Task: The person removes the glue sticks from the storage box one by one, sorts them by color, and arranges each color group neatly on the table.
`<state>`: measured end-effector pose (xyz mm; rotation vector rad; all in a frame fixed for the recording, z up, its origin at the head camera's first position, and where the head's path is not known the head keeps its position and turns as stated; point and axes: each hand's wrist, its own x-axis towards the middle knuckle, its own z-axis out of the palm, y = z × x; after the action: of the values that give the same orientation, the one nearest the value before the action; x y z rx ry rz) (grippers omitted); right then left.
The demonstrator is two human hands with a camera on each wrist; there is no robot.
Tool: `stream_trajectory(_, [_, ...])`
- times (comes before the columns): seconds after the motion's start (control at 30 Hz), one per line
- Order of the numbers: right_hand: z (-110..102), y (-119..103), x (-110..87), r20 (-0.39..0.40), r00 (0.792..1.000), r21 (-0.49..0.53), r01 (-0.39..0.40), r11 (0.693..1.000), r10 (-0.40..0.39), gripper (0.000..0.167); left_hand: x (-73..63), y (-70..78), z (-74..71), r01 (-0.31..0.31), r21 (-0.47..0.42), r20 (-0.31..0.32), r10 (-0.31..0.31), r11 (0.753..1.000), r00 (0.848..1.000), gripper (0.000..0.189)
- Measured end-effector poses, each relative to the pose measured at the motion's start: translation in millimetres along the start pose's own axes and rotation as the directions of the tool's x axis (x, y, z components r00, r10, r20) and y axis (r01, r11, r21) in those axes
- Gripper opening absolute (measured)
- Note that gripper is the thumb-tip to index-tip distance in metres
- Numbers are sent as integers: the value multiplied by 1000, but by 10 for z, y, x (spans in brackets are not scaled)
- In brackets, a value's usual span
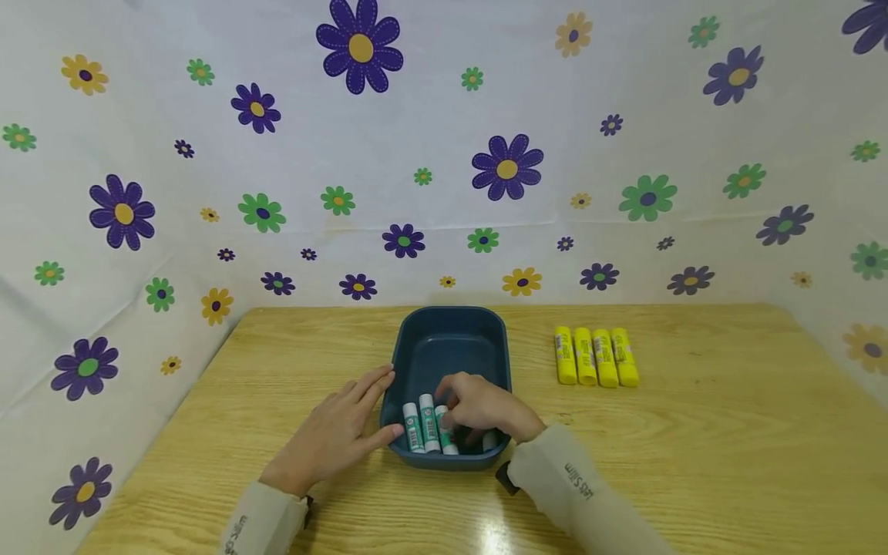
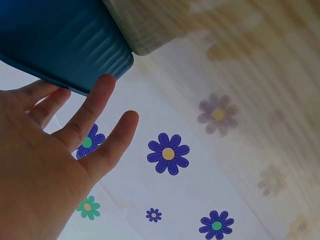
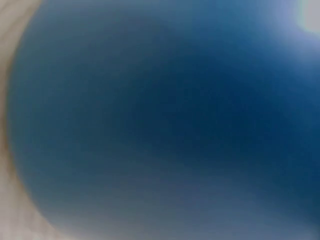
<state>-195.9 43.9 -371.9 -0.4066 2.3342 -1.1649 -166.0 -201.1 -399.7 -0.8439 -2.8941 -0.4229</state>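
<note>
A dark blue rectangular bin stands on the table, with white and green glue sticks side by side at its near left end. My left hand rests at the bin's left rim, fingers extended and thumb on the near left edge. In the left wrist view, its fingertips touch the bin's outer wall. Inside the bin, my right hand reaches down beside the rightmost stick of that row. A white piece shows below its wrist. Its lower fingers are partly hidden, and the right wrist view is only blurred blue.
Several yellow glue sticks lie in a row on the wooden table, right of the bin. A white cloth with flowers hangs behind the table and along its sides.
</note>
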Motion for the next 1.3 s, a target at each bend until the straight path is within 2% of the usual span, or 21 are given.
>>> stream_trajectory(0.17, [24, 38, 4, 44, 998, 30, 33, 999, -34, 33, -1, 2, 4, -14, -15, 1, 14, 1000, 1000, 77])
stream_trajectory(0.27, [22, 60, 2, 52, 996, 76, 64, 995, -68, 34, 6, 6, 5, -17, -19, -3, 17, 1000, 1000, 76])
stream_trajectory(0.5, [29, 82, 3, 54, 987, 110, 147, 983, -153, 36, 8, 12, 1, -9, -13, 8, 9, 1000, 1000, 77])
stream_trajectory(0.67, [22, 88, 3, 31, 984, 147, 171, 974, -177, 39, 12, 16, 3, 3, -16, 19, -3, 1000, 1000, 77])
stream_trajectory(0.83, [-36, 86, -6, 18, 979, 248, 191, 950, -202, 39, 17, 17, 7, 17, -24, 29, -16, 1000, 999, 77])
stream_trajectory(0.97, [-128, 76, -37, -19, 971, 289, 235, 928, -240, 37, 13, 16, -3, 18, -22, 21, -17, 1000, 1000, 77])
stream_trajectory(1.3, [-390, 105, -163, -127, 961, 365, 276, 889, -245, 38, 3, 9, -7, 18, -22, 15, -18, 1000, 1000, 78])
